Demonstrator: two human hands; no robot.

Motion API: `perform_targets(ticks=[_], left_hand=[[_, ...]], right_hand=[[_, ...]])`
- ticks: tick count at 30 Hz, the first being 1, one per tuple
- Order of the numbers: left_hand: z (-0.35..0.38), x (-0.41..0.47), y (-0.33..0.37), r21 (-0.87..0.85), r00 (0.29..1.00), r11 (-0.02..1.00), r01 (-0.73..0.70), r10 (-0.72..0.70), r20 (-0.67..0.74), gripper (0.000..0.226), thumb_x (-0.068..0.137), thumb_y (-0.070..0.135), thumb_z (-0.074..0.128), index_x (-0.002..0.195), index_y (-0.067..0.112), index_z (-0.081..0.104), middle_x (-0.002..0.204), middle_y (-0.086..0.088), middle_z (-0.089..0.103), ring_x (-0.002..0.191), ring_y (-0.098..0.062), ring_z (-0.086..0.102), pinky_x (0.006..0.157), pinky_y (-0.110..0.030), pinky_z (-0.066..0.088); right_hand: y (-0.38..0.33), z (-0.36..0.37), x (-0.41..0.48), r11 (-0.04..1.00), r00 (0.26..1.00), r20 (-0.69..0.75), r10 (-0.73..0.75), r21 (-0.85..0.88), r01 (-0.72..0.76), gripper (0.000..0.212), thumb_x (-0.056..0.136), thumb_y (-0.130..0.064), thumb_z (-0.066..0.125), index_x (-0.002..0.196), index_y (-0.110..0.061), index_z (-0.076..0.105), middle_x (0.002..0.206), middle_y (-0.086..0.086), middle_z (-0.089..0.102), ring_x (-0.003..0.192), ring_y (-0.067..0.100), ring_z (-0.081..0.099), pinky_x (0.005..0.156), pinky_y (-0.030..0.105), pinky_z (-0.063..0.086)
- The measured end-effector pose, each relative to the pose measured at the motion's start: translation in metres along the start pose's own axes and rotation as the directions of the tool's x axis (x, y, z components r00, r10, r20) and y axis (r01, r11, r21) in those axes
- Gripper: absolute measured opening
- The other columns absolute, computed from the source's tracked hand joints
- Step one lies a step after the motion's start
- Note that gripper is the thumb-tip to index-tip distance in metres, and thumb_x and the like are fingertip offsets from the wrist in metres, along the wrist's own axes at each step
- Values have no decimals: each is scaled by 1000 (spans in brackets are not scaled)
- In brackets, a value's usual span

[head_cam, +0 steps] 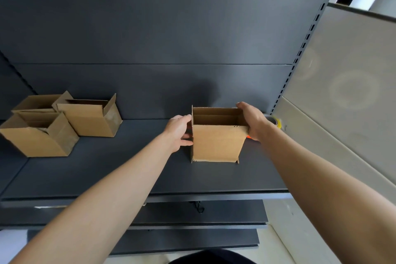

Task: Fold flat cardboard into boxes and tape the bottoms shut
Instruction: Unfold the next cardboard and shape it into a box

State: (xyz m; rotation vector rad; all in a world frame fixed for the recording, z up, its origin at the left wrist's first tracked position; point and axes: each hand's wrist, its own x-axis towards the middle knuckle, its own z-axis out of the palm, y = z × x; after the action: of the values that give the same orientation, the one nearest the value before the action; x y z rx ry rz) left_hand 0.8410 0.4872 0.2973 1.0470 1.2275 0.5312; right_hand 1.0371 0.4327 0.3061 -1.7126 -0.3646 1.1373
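A small brown cardboard box [217, 143] stands upright on the dark shelf [128, 167], its top open. My left hand [179, 130] grips its left side, fingers curled against the wall. My right hand [251, 120] holds the right top edge and covers that corner. A tape roll [275, 121] with a yellow rim lies just behind my right wrist, partly hidden. A bit of orange shows under my right hand [248, 136]; what it is I cannot tell.
Three folded open boxes sit at the shelf's left: one in front [40, 135], one in the middle [90, 120], one at the back [36, 103]. A grey panel [347, 92] and slotted upright [300, 53] bound the right. Lower shelves [192, 216] lie below.
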Motion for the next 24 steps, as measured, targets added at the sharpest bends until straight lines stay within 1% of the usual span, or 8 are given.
perform_targets(ticks=[3, 6, 9, 11, 15, 16, 19, 24], left_hand=[[-2, 1, 2, -33, 999, 999, 30, -28, 35, 25, 98, 31, 49, 118, 16, 51, 114, -12, 61, 103, -33, 60, 92, -55, 50], [-3, 1, 5, -53, 996, 997, 53, -49, 78, 30, 95, 35, 54, 119, 17, 52, 107, -10, 61, 93, -30, 61, 89, -53, 51], [-4, 0, 6, -33, 993, 997, 74, -71, 95, 38, 87, 32, 66, 119, 18, 50, 113, -11, 57, 104, -34, 56, 90, -54, 50], [-3, 1, 5, 9, 991, 997, 79, -79, 108, 43, 81, 26, 74, 115, 18, 48, 122, -12, 53, 113, -35, 52, 92, -55, 50], [1, 1, 3, 44, 990, 997, 64, -69, 122, 54, 79, 17, 75, 120, 15, 40, 120, -10, 49, 115, -32, 49, 97, -57, 45], [2, 1, 3, 41, 990, 997, 61, -66, 126, 55, 79, 16, 75, 121, 16, 39, 121, -10, 49, 115, -32, 50, 98, -57, 45], [2, -1, 1, 31, 990, 999, 43, -47, 132, 56, 80, 16, 75, 122, 16, 38, 123, -9, 50, 117, -32, 51, 98, -58, 44], [4, 1, -5, -19, 994, 999, -35, 37, 100, 54, 78, 14, 76, 119, 23, 42, 121, -9, 54, 114, -30, 54, 97, -61, 44]], right_hand=[[1, -6, 3, 999, 999, 29, 23, 30, -23, 23, 88, -37, 56, 95, -15, 55, 90, 11, 62, 78, 29, 64, 84, 42, 53], [1, -10, 4, 997, 994, 98, 48, 49, -53, 33, 84, -39, 57, 106, -15, 57, 98, 12, 63, 79, 30, 65, 79, 41, 54], [0, -14, 3, 998, 993, 108, 56, -25, -53, 38, 81, -36, 64, 112, -14, 59, 105, 13, 65, 84, 31, 66, 82, 44, 55], [-1, -15, 2, 996, 992, 110, 58, -69, -51, 40, 79, -33, 70, 112, -12, 60, 107, 14, 67, 81, 31, 68, 78, 44, 57], [-1, -13, 2, 988, 997, 69, 29, -151, -18, 39, 79, -32, 76, 107, -8, 62, 101, 12, 69, 71, 28, 70, 58, 33, 58], [0, -11, 3, 987, 998, 58, 14, -162, -5, 41, 78, -33, 77, 106, -7, 62, 100, 12, 69, 72, 28, 70, 59, 33, 59], [2, -7, 4, 978, 999, 37, -20, -207, 27, 47, 73, -39, 80, 104, -6, 65, 103, 14, 70, 84, 32, 71, 78, 44, 59], [-1, -7, 4, 956, 999, 53, -14, -291, 29, 56, 70, -38, 83, 110, -5, 64, 103, 11, 70, 88, 30, 70, 80, 42, 59]])
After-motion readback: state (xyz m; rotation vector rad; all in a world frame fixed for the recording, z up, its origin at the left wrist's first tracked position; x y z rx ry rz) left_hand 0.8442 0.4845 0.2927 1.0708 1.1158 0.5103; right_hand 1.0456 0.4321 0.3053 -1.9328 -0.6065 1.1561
